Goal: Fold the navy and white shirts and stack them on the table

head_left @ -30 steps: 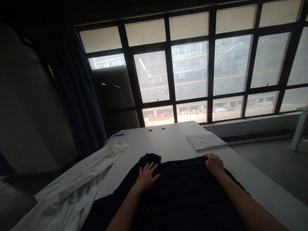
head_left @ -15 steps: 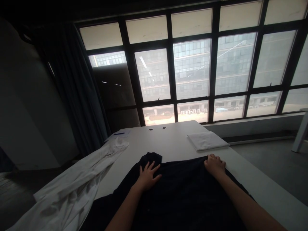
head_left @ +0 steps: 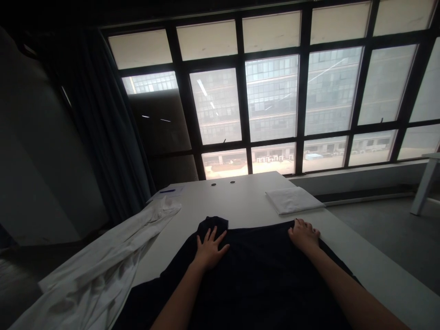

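A dark, nearly black shirt (head_left: 261,270) lies spread over the near part of the white table (head_left: 227,201). My left hand (head_left: 210,251) rests flat on its upper left, fingers spread, just below a rounded bunched piece of the cloth. At the shirt's far right corner, my right hand (head_left: 305,234) has its fingers curled over the edge of the fabric. The far edge runs almost straight between the two hands. Folds and seams are hard to make out in the dark cloth.
A rumpled white garment (head_left: 103,270) lies along the table's left side and hangs over the edge. Folded white cloth (head_left: 294,200) sits at the right. Papers with a blue pen (head_left: 167,190) are at the far left. Windows and a dark curtain (head_left: 113,151) stand beyond.
My right hand has shifted its fingers slightly at the shirt's corner, the thumb side moving a little left. My left hand stays flat in place. The view has moved slightly.
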